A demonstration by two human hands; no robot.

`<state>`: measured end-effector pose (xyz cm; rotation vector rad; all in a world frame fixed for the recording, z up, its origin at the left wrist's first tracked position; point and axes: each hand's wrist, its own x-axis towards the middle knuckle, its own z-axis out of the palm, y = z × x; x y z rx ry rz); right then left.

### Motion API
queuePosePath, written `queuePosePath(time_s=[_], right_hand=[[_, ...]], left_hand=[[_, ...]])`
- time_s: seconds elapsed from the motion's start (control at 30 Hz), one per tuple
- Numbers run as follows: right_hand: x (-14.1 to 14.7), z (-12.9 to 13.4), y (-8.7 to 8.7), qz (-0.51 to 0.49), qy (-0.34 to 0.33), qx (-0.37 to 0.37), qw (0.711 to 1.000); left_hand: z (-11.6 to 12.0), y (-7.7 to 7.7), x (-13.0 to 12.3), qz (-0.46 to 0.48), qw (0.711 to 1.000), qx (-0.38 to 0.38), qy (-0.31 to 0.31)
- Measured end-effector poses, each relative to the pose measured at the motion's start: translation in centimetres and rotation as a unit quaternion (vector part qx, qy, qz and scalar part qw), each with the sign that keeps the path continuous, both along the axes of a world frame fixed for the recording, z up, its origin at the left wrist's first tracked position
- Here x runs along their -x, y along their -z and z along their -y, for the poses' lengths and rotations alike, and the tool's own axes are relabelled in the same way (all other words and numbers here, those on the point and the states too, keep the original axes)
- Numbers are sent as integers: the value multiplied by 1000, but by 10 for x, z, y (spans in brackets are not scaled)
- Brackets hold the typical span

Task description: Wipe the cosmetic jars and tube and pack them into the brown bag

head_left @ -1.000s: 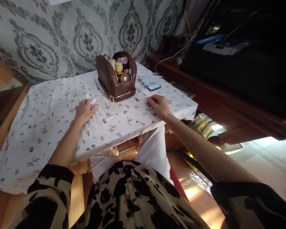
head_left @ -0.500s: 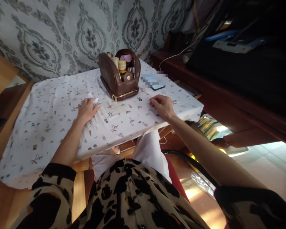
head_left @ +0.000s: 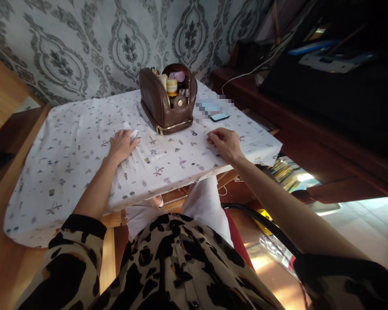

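A crumpled white wipe (head_left: 135, 134) is seen on the counter (head_left: 176, 157), at the thumb side of the left hand (head_left: 121, 144) and partly hidden by it. The left hand is laid palm down, with its fingers moderately spread and a little bent; whether the wipe is pinched or merely pressed against the patterned cloth (head_left: 73, 142) cannot be told. The right hand (head_left: 225, 143) is loosely curled and rested near the counter's front edge; nothing can be seen in it, though the inside of the palm is hidden.

The wipe can be judged very light, limp and easily torn, if it is tissue; whether it is damp cannot be made out. It is best taken by its bunched middle, or held flat under several fingertips, since a single corner would probably be stretched or ripped. The cloth beneath is loosely wrinkled and could be dragged along if too much weight were put on the wipe.

Beyond the hands, and between them, a brown bag (head_left: 163, 111) is stood upright with its top unzipped. It is packed with containers, among them a yellow-lidded jar (head_left: 172, 85), so it can be expected to be fairly heavy, with smooth, pliable walls. It would best be supported low on both sides. A phone (head_left: 220, 117) is laid just beyond the right hand.
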<state>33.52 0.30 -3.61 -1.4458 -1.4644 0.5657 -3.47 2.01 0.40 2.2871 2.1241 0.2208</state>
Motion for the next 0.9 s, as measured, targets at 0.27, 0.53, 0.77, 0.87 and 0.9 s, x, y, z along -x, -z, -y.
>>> queuePosePath(time_s=[0.27,0.53,0.77,0.87,0.9], right_hand=[[1,2,-2,8,3,9,1000],[-1,2,-4,42,-11,4,999],[-4,2,-5,58,-20,1,998],[-4,4,-7,55,-22,2,998],[-4,4,-8,54,-23,0,998]], left_hand=[[0,0,1,-3,1000,-2,4],[2,-2,-2,-14,1000,1,-1],[1,-1,-2,-20,1000,2,4],[0,1,-1,-20,1000,-2,5],[0,2,-1,-20,1000,-4,5]])
